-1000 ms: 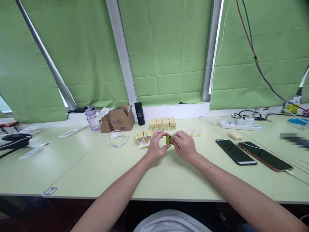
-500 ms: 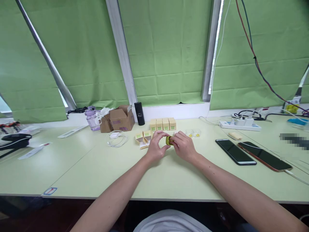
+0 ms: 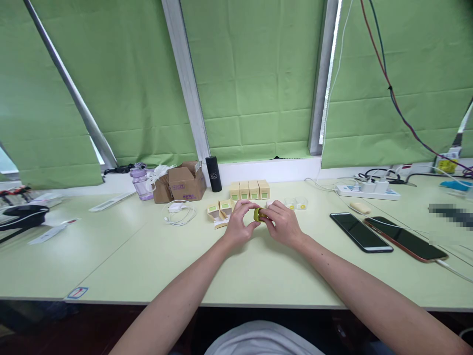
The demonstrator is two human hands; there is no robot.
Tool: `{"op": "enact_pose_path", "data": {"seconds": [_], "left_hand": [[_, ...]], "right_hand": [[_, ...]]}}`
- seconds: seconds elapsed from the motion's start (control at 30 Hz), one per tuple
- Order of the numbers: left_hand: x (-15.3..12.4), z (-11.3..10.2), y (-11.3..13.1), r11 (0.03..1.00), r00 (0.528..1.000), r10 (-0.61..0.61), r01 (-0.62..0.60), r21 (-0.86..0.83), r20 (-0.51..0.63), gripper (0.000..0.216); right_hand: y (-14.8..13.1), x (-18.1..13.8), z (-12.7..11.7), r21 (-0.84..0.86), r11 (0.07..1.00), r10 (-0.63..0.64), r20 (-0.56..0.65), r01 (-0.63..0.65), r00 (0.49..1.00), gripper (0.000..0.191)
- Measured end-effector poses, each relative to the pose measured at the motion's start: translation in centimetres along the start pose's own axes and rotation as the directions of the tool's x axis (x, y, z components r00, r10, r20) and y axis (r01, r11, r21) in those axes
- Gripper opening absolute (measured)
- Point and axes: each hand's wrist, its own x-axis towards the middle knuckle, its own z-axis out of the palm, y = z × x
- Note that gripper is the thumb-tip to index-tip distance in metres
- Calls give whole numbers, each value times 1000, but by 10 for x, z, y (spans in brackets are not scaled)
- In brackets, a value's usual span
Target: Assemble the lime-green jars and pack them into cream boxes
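A small yellow-green, rounded object (image 3: 256, 215) is held up over the table between both hands; its exact kind is too small to make out. My left hand (image 3: 239, 224) grips its left side between thumb and fingers. On its right side, the closed fingertips of my right hand (image 3: 282, 223) press at it and hide part of it. Just left of my left hand lie opened small cardboard boxes (image 3: 213, 211) with green labels. Behind the hands stands a row of several closed small boxes (image 3: 249, 190). Two clear plastic cups (image 3: 301, 203) with yellow bits sit beyond my right hand.
On the right lie a black phone (image 3: 360, 231), a second phone (image 3: 406, 239) on a cable, and a power strip (image 3: 369, 192). Toward the back left are a brown carton (image 3: 186, 183), a black cylinder (image 3: 213, 174), a purple bottle (image 3: 142, 184) and a white charger (image 3: 176, 207).
My right fingers have shifted slightly against the yellow-green object. The left hand and the things on the table look the same.
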Motion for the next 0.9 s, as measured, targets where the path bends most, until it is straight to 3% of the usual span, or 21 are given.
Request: {"op": "enact_pose_path", "data": {"seconds": [0.27,0.43,0.6,0.73,0.9], "left_hand": [[0,-2,-10,999,996,-33,36,40,-82,46],[0,-1,-9,990,996,6,6,138,-86,42],[-1,1,-4,987,996,71,-61,152,-61,41],[-1,0,-2,995,996,47,-41,89,-72,43],[0,0,-5,997,996,-6,12,76,-91,22]], "right_hand": [[-3,1,-12,74,996,48,-10,-47,999,39],[-4,-2,-6,108,988,100,58,-106,993,61],[-2,-4,2,174,978,101,72,-112,992,59],[1,-6,6,256,953,158,44,-164,986,60],[3,-5,6,347,912,233,5,-220,973,57]]}}
